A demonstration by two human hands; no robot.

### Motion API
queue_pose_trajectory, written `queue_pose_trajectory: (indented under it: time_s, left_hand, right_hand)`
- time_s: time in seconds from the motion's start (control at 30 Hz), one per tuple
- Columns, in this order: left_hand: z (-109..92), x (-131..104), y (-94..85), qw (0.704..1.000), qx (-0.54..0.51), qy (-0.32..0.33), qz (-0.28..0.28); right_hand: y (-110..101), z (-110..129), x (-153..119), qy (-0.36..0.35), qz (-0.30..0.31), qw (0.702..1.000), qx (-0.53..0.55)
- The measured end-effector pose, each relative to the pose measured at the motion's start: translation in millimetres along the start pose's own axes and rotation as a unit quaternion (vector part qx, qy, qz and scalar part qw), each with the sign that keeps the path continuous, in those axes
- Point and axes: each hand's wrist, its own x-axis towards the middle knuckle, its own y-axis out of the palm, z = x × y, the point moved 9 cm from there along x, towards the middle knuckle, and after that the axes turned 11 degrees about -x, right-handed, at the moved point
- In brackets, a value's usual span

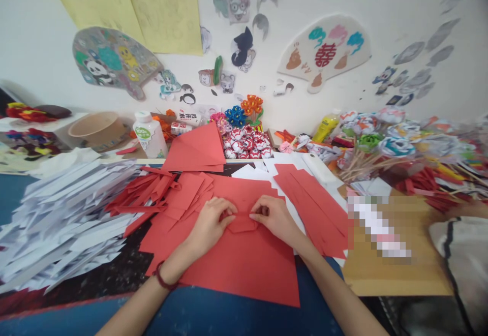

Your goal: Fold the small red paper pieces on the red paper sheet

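Observation:
Between my two hands is a small folded piece of red paper (pixel 243 223), held just above large red sheets (pixel 244 270). My left hand (pixel 213 221) pinches its left end between thumb and fingers. At the opposite end, my right hand (pixel 275 218) has a similar pinch. Smaller red paper pieces (pixel 186 191) lie left of the hands, beside a heap of folded red strips (pixel 147 193). To the right, a stack of red rectangles (pixel 312 209) rests on white paper.
A big pile of folded white paper strips (pixel 76 219) covers the left side. At the back stand a white bottle (pixel 149 135) and red-and-white paper flowers (pixel 247 144). Paper flowers on sticks (pixel 396 145) crowd the right, above a brown board (pixel 396 270). Part of another person (pixel 465 260) shows far right.

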Motion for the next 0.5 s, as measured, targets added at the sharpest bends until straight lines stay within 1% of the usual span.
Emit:
queue_pose_trajectory:
  time_s: [0.13,0.27,0.4,0.5]
  left_hand:
    - [-10.0,-7.5,1.3,0.998,0.049,0.041,-0.009]
    - [-11.5,-12.0,4.8,0.996,0.063,0.069,0.000]
    - [-14.8,-15.0,5.5,0.989,0.094,0.114,0.002]
    - [-21.7,-17.3,7.9,0.981,0.113,0.155,0.024]
  right_hand:
    - [-2.5,7.5,-3.9,-0.036,-0.023,0.999,-0.014]
    - [-3.3,20.2,-10.4,-0.094,-0.031,0.994,-0.033]
    - [-1.5,25.7,-17.8,-0.137,-0.059,0.981,-0.126]
    - [3.5,34.5,-25.3,-0.195,-0.067,0.957,-0.204]
